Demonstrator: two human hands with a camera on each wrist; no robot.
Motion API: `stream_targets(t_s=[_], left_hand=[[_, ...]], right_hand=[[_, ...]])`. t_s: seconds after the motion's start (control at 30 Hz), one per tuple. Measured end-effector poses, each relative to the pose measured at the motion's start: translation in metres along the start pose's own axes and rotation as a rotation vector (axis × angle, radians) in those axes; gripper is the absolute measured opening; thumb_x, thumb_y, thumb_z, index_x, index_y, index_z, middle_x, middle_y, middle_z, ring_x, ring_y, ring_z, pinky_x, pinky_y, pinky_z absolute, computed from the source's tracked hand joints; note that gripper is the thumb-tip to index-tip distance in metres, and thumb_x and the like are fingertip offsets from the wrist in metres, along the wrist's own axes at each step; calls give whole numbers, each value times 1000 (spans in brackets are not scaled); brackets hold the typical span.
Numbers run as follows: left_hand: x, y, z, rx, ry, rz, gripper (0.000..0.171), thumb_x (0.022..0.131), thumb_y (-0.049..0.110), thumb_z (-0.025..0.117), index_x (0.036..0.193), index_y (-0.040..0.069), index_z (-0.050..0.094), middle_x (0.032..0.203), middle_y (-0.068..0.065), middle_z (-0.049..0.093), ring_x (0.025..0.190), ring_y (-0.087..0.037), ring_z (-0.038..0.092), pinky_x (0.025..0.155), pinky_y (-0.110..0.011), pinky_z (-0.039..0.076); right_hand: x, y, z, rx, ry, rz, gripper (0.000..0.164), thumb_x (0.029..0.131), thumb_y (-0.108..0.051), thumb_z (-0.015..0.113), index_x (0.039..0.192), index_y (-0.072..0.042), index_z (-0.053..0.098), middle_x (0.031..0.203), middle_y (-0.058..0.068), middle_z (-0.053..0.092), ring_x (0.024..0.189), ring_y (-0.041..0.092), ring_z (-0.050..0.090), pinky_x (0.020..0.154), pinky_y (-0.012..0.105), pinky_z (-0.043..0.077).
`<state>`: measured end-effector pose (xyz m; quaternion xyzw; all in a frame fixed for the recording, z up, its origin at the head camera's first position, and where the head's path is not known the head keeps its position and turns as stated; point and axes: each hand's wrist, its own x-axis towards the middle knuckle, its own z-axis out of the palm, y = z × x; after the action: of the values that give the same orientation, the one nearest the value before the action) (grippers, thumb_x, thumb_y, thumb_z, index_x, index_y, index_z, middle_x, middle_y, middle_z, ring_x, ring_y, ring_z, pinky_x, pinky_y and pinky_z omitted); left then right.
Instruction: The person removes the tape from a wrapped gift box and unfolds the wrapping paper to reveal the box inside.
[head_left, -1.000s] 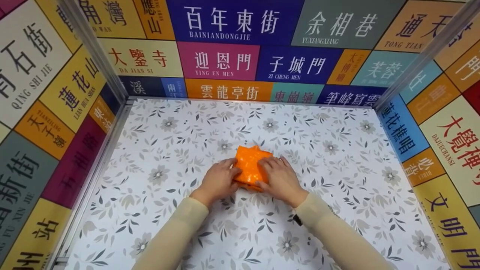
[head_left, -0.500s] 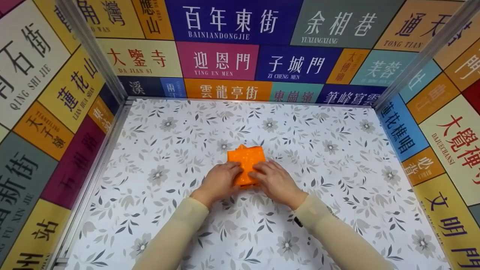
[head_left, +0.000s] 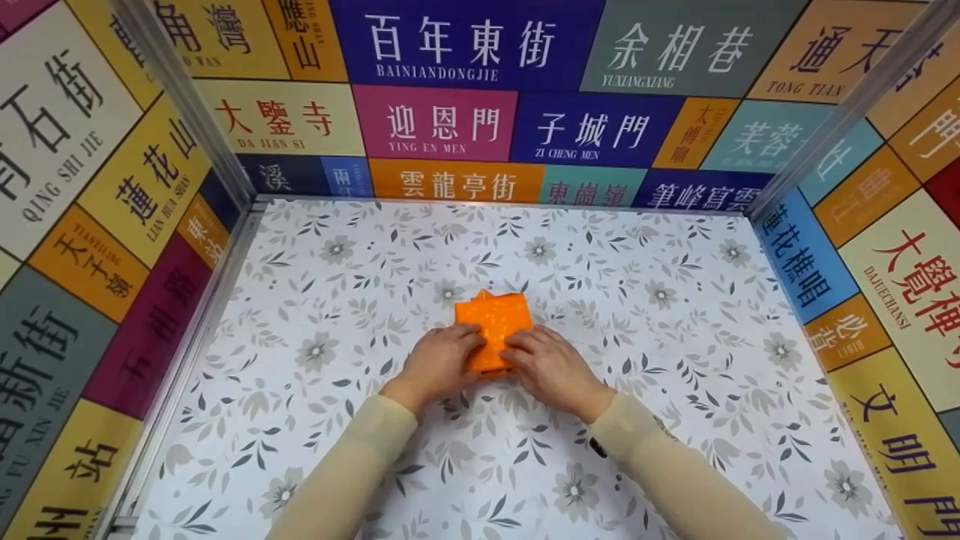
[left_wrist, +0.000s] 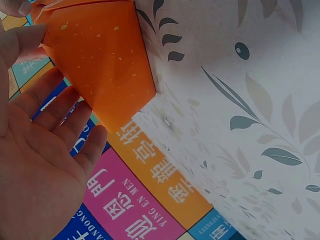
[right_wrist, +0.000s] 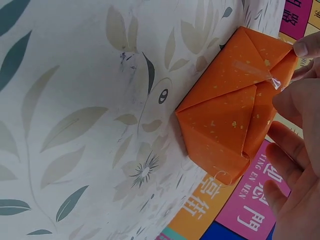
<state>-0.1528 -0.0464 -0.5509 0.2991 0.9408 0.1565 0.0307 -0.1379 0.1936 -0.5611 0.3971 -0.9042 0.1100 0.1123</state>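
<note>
A small box wrapped in orange, gold-flecked paper [head_left: 495, 330] stands on the table between both hands. My left hand [head_left: 441, 363] grips its left side; in the left wrist view, thumb and forefinger are at its upper edge and the other fingers [left_wrist: 67, 125] spread along the side. On the right side, my right hand [head_left: 556, 367] grips the box with thumb and fingers near the top edge. The right wrist view shows folded triangular flaps on the wrapped box [right_wrist: 235, 110], with a strip of clear tape [right_wrist: 255, 72] across them. The underside is hidden.
The table [head_left: 360, 450] has a white cover printed with grey leaves and flowers. Panels with coloured street-name signs [head_left: 435, 124] stand behind it and on both sides, with metal posts [head_left: 195, 105] at the corners.
Over the last second the wrapped box has turned a little and shifted left, and my right hand has followed it. Since half a second ago, hardly anything has moved.
</note>
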Motion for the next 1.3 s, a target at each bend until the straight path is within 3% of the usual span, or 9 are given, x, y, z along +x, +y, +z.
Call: stream_targets(t_s=[0.2, 0.53, 0.83, 1.3], left_hand=[[0, 0, -1, -14, -3, 4, 58, 89, 43, 72, 137, 11, 61, 144, -5, 53, 132, -23, 48, 111, -47, 32], [0, 2, 1, -7, 29, 30, 57, 89, 44, 72, 133, 10, 63, 141, -6, 55, 129, -23, 50, 110, -44, 35], [2, 2, 2, -9, 29, 28, 58, 90, 46, 71, 133, 10, 63, 140, -5, 56, 129, -24, 50, 111, -45, 34], [2, 0, 0, -20, 32, 23, 59, 89, 45, 72, 134, 9, 62, 141, -7, 56, 128, -24, 50, 111, -45, 33]], right_hand=[[1, 0, -1, 7, -3, 12, 27, 89, -19, 74, 115, -13, 73, 128, 6, 63, 123, 25, 54, 113, 46, 29], [5, 2, 0, 14, 94, 25, 14, 86, -13, 72, 100, -11, 70, 118, 5, 67, 113, 24, 60, 112, 46, 32], [9, 3, 2, -35, 122, 48, 9, 89, -18, 70, 95, -12, 68, 107, 4, 67, 104, 26, 60, 110, 44, 34], [-5, -6, 2, -25, 186, -48, 9, 83, -18, 72, 85, -13, 65, 95, 4, 63, 93, 27, 59, 98, 44, 45]])
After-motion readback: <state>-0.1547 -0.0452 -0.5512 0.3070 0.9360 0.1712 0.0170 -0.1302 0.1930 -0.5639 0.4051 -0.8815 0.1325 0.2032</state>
